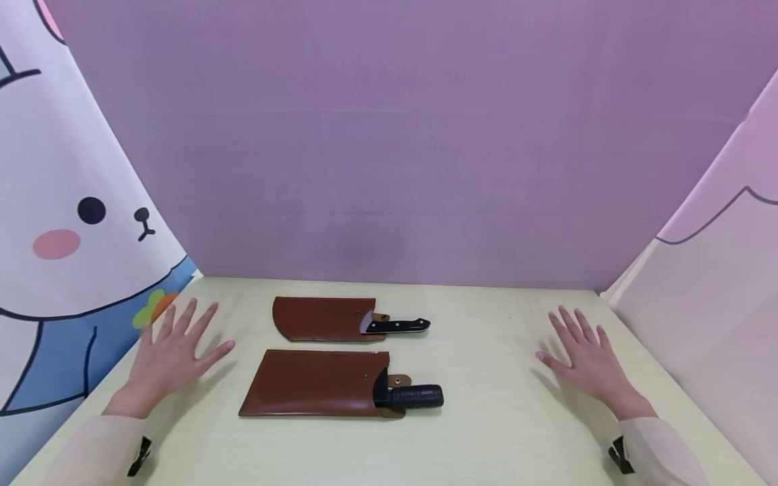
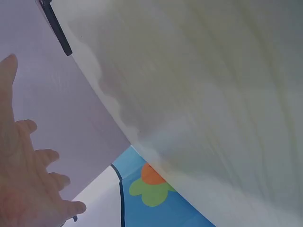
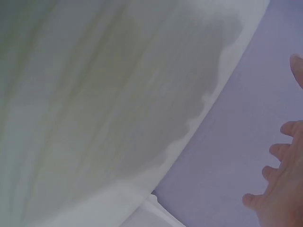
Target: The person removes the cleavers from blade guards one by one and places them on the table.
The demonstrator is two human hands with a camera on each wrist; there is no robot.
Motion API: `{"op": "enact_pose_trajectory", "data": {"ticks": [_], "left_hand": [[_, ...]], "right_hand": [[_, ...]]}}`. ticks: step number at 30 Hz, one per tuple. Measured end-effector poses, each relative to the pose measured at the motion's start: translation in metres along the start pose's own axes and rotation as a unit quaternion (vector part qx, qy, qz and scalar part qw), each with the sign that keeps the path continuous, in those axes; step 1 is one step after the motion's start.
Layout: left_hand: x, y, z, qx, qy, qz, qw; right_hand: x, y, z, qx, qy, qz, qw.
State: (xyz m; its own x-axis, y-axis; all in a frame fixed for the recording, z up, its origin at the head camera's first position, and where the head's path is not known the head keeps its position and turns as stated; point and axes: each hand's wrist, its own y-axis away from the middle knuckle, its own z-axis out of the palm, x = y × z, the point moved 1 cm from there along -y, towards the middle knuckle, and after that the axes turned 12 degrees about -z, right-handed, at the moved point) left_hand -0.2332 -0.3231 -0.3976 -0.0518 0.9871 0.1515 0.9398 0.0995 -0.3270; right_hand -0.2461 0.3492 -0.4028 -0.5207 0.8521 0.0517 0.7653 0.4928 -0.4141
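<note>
Cream-coloured sleeves [image 1: 97, 452] reach in from the near edge over a pale, smooth tabletop [image 1: 486, 439]. The left hand [image 1: 173, 358] is spread, back upward, thumb and fingers apart, holding nothing; the right hand [image 1: 592, 361] is splayed likewise, well apart from everything on the table. Between them, nearer the left, lies a large, brown, leather-like, straight-ended sheath [image 1: 316, 383], a thick, black, ribbed handle [image 1: 419, 396] jutting from its right end. Just beyond it lies a smaller, brown, leather-like, round-ended sheath [image 1: 322, 318], with a slim, black, riveted knife handle [image 1: 401, 326] pointing right. Behind the table hangs a plain purple fabric backdrop [image 1: 389, 148], flanked on the left by a white-and-blue cartoon-printed panel [image 1: 79, 162].
</note>
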Motion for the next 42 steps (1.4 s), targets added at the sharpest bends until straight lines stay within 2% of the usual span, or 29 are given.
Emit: {"op": "enact_pose_trajectory", "data": {"ticks": [9, 16, 23, 30, 42], "left_hand": [[0.008, 0.000, -0.002, -0.022, -0.003, 0.006, 0.9997], [0.014, 0.001, -0.001, -0.009, -0.013, 0.026, 0.9996], [0.020, 0.002, 0.001, 0.029, -0.016, 0.058, 0.9978], [0.025, 0.003, 0.002, 0.016, -0.028, 0.075, 0.9967], [0.037, 0.005, 0.005, 0.015, -0.022, 0.106, 0.9940]], "right_hand": [[-0.008, -0.005, -0.002, 0.003, -0.005, -0.023, 0.9997], [-0.016, -0.011, -0.002, 0.011, 0.006, -0.049, 0.9987], [-0.023, -0.016, 0.002, 0.010, 0.012, -0.072, 0.9973], [-0.033, -0.020, 0.005, 0.016, 0.019, -0.106, 0.9941], [-0.045, -0.025, 0.009, 0.026, 0.018, -0.156, 0.9872]]}}
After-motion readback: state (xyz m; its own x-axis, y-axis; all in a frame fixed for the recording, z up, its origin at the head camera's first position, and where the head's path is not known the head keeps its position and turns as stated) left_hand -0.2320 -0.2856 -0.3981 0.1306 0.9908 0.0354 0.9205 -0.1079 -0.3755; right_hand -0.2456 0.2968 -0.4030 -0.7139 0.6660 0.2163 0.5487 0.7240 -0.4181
